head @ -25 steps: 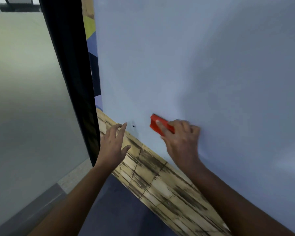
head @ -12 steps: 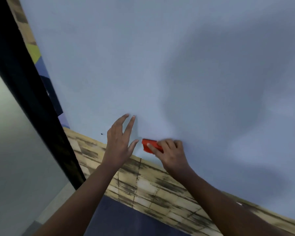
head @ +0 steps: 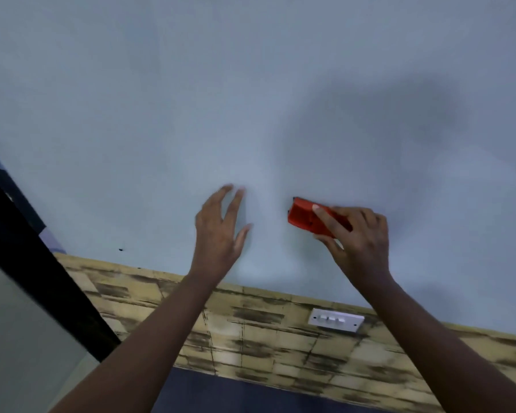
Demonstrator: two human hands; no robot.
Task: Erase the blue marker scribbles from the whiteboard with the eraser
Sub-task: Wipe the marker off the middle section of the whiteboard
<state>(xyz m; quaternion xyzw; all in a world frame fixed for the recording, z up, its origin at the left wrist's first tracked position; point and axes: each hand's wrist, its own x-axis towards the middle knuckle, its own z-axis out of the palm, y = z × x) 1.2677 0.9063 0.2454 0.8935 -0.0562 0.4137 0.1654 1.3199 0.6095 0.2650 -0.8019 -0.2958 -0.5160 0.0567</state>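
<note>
The whiteboard [head: 251, 99] fills most of the head view as a pale blue-white surface. No blue scribbles show on it, only a small dark speck [head: 120, 250] near its lower left edge. My right hand [head: 361, 236] grips a red eraser [head: 303, 214] and holds it against the board, index finger laid along its top. My left hand [head: 221, 231] is beside it to the left, fingers straight and spread, at the board with nothing in it. A gap of bare board separates the two hands.
Below the board runs a wood-patterned band [head: 265, 329] with a white switch plate [head: 335, 319] on it. A black frame [head: 27, 248] slants down the left side, with a pale glass panel [head: 18, 338] beyond it.
The view has swung right, bringing the switch plate into sight. My right hand with the eraser has slid right, away from my left hand, which sits higher on the board.
</note>
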